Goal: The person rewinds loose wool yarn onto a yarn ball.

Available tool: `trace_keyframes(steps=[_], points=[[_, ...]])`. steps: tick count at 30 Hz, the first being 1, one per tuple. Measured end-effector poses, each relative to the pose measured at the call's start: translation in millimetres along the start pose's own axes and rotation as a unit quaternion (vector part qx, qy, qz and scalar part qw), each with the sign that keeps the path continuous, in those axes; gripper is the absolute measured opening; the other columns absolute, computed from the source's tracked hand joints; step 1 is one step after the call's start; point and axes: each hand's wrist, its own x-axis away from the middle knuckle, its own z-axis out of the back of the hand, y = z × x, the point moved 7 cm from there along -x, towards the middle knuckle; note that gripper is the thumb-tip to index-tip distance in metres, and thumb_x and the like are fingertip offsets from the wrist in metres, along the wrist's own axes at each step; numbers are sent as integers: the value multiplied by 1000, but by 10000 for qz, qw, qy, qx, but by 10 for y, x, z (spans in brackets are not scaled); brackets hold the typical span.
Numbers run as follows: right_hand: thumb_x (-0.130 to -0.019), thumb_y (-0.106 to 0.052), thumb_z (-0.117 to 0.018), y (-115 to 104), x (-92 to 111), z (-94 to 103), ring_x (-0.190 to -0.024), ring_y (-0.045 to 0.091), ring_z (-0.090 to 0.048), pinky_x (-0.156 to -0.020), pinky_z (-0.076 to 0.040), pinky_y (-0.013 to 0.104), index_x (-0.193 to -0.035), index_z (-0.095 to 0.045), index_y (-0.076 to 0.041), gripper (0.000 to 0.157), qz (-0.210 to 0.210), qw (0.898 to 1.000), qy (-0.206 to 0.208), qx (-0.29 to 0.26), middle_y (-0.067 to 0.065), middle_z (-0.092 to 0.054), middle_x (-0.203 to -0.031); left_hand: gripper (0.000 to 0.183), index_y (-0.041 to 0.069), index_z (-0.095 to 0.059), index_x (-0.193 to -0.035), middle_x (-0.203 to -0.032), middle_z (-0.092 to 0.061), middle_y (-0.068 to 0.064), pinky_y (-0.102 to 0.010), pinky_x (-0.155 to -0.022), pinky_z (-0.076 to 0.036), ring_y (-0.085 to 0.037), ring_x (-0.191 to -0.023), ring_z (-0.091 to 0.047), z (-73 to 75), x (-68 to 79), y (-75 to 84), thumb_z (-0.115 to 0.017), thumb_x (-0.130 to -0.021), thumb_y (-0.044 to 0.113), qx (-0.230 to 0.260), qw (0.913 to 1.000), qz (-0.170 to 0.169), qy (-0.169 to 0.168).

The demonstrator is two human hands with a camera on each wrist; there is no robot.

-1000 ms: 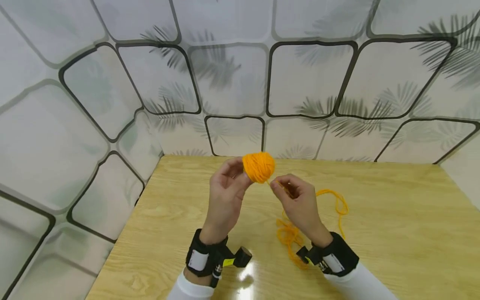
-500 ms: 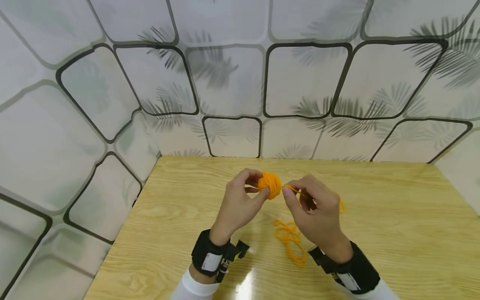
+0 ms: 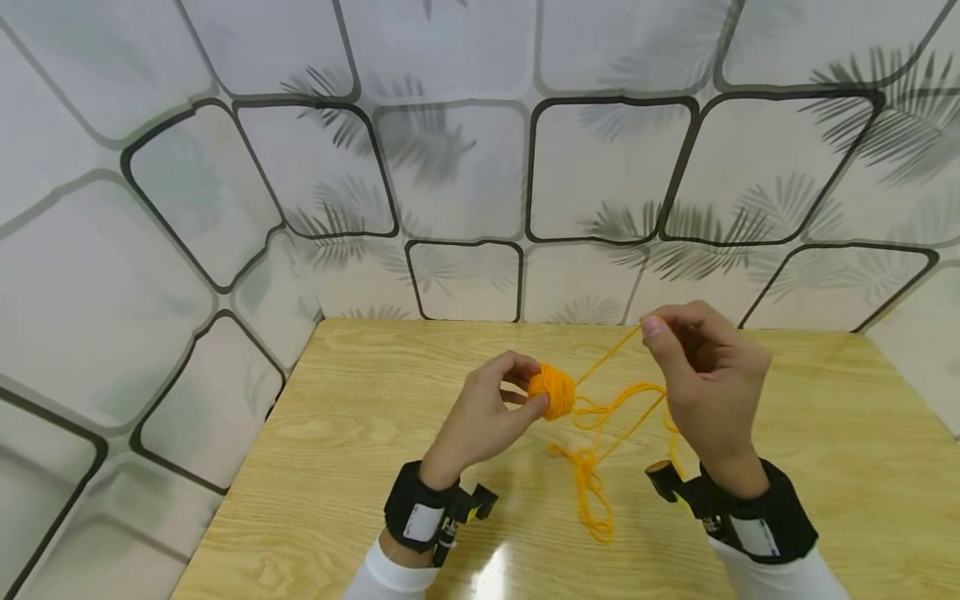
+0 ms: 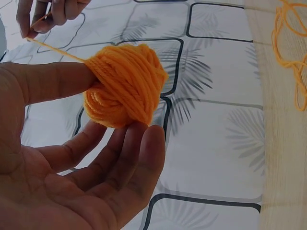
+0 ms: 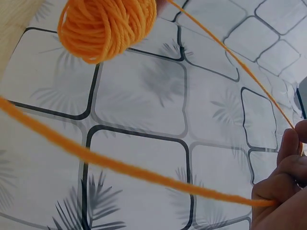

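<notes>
Yarn ball, orange, sits pinched in the left hand above the table; from its right side a taut strand slants up to the right hand, which pinches it higher than the ball.

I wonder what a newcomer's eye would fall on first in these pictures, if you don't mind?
Most likely the bright orange ball of yarn, pinched in the left hand's grip. Next, a straight strand slants from it up to the right hand's grip, with loose yarn lying on the wooden table. The pale, leaf-printed wall fills the background.
</notes>
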Motion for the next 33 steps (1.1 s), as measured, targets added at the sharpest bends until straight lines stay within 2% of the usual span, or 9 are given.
trace_keyframes(steps=[6, 10, 14, 17, 21, 25, 27, 29, 33], points=[[-78, 9, -59, 201, -66, 98, -44, 7, -36, -41, -24, 21, -83, -62, 11, 6, -237, 9995, 82, -170, 12, -58, -70, 28, 11, -54, -112, -103, -55, -1, -26, -75, -50, -15, -91, -55, -6, 7, -6, -63, -86, 19, 110, 9997, -42, -197], [-81, 3, -61, 388, -93, 38, -49, 11, -42, -44, -28, 23, -86, -64, 7, 7, -535, 9985, -94, -50, 12, -58, -72, 29, 9, -55, -111, -104, -56, -3, -30, -78, -50, -18, -93, -55, -38, 20, 91, -64, -84, 13, 688, 9951, -251, -660], [-86, -4, -60, 594, -92, -122, -58, 13, -52, -53, -39, 24, -90, -64, 5, 11, -986, 9941, -435, 144, 16, -58, -76, 28, 3, -54, -111, -106, -55, -10, -38, -80, -50, -20, -97, -54, -67, 75, 308, -62, -84, 6, 1714, 9739, -786, -1265], [-87, -6, -58, 719, 22, -275, -66, 14, -56, -61, -46, 25, -90, -63, 6, 14, -1339, 9869, -888, 177, 21, -58, -79, 28, -3, -52, -112, -107, -54, -16, -44, -80, -50, -22, -97, -54, -36, 112, 439, -59, -86, 3, 2509, 9520, -1166, -1312], [-88, -6, -57, 798, 308, -482, -61, 14, -53, -54, -46, 24, -90, -62, 4, 11, -1571, 9762, -1489, 132, 17, -59, -80, 31, -7, -50, -114, -108, -53, -18, -45, -82, -49, -23, -96, -54, 133, 83, 442, -58, -87, 6, 3071, 9421, -1308, -328], [-86, -3, -59, 677, 580, -615, -46, 10, -36, -39, -31, 24, -90, -63, -5, 6, -1222, 9742, -1888, 179, 3, -57, -74, 36, -6, -50, -114, -107, -53, -17, -43, -82, -49, -25, -95, -55, 279, 40, 292, -62, -86, 15, 3102, 9400, -912, 1093], [-83, 0, -61, 546, 655, -659, -45, 6, -28, -38, -26, 22, -88, -63, -8, 10, -805, 9764, -1987, 250, -3, -51, -69, 34, -4, -51, -111, -105, -53, -17, -43, -80, -50, -27, -93, -55, 327, 26, 213, -63, -86, 15, 2830, 9415, -790, 1650], [-79, 4, -63, 396, 692, -678, -46, 3, -26, -39, -25, 20, -86, -62, -9, 15, -337, 9778, -2036, 356, -6, -48, -68, 32, -4, -52, -109, -104, -54, -16, -42, -78, -51, -27, -94, -54, 356, 18, 160, -65, -84, 12, 2232, 9506, -739, 2027], [-73, 8, -65, 152, 655, -646, -49, -1, -27, -40, -26, 17, -86, -60, -11, 23, 237, 9772, -2020, 607, -10, -44, -69, 29, -3, -53, -108, -103, -54, -14, -35, -74, -52, -26, -93, -54, 371, 33, 194, -64, -82, 5, 909, 9674, -747, 2243]])
